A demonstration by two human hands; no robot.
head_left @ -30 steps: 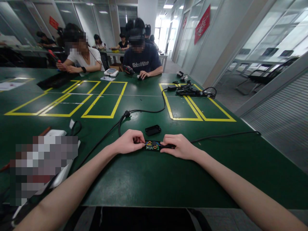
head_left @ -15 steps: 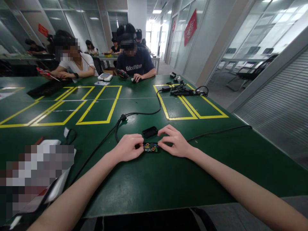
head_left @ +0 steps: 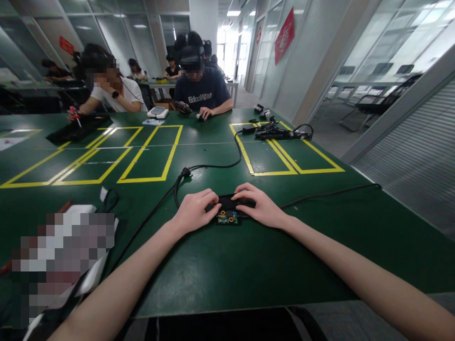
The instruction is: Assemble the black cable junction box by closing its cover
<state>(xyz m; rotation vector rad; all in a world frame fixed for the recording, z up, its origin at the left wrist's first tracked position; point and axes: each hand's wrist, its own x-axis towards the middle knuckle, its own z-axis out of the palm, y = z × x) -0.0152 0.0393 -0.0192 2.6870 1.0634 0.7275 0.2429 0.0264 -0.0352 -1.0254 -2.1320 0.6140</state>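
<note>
A small black plastic cover [head_left: 228, 202] is held between my two hands, just behind a circuit board. My left hand [head_left: 197, 210] pinches its left end with thumb and fingers. The right end sits between the thumb and fingers of my right hand [head_left: 262, 207]. Close in front lies the circuit board [head_left: 228, 218] in a dark shell, with copper-coloured coils and small components facing up. The cover's near edge is right by the board; I cannot tell whether they touch.
A black cable [head_left: 156, 203] with a knot runs left of my hands, and another cable [head_left: 330, 193] lies to the right. Tangled black cables [head_left: 273, 131] lie farther back. White items [head_left: 101, 265] sit at the left. Two people work across the green table [head_left: 213, 279].
Both hands have shifted from the circuit board's ends to the black cover and grip it. The cover is nearer the board. Across the table, the left person has raised a hand to the face.
</note>
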